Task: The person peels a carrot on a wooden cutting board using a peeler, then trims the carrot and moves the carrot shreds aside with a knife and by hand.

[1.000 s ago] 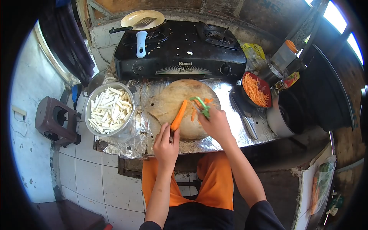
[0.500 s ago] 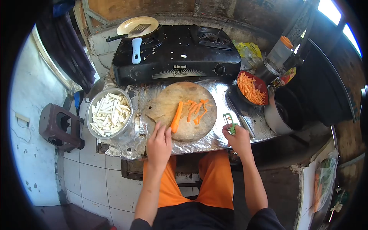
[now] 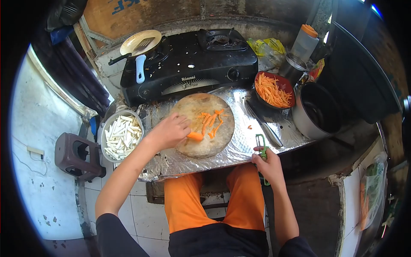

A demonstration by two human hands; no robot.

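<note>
My left hand [image 3: 171, 130] is over the left side of the round wooden board [image 3: 201, 147], its fingers bent at the peeled carrot [image 3: 195, 136], whose end shows beside them. The fingers hide the rest of the carrot. Orange peelings [image 3: 209, 121] lie on the right half of the board. At the counter's front edge, right of the board, my right hand [image 3: 269, 165] is closed around a green peeler [image 3: 260, 143], its head pointing up.
A black gas stove [image 3: 188, 60] carries a pan [image 3: 140, 40]. Left stands a bowl of white strips [image 3: 123, 136]; right are a red bowl of carrot shreds [image 3: 274, 91], a knife [image 3: 270, 132] and a pot [image 3: 302, 120]. A stool [image 3: 75, 154] is at far left.
My left hand has come up onto the board and over the carrot. My right hand with the peeler has moved off the board to the right and down. The whole view has shifted.
</note>
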